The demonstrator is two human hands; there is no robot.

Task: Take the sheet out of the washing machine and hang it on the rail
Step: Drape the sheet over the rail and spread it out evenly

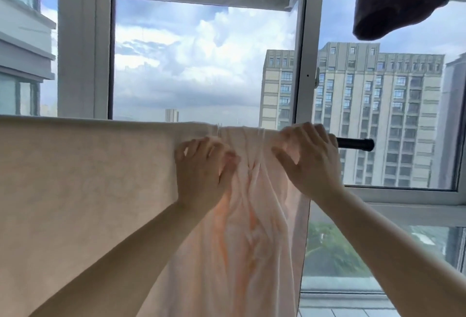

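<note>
We note one pale peach sheet (83,185), thin and soft, draped over one black cylindrical rail (355,143); smooth and flat at left, bunched into vertical folds at centre. Left hand (201,173) lies on the folds, fingers curled and pinching the cloth. Right hand (309,158) spreads half open over the gathered edge atop the rail. One dark garment (396,1) hangs upper right. Beyond the white-framed window (301,64): grey tower blocks.

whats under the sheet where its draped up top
A black round rail sticks out past the right hand. The pale peach cloth sheet covers the rest of it. The left hand presses the bunched folds.
</note>
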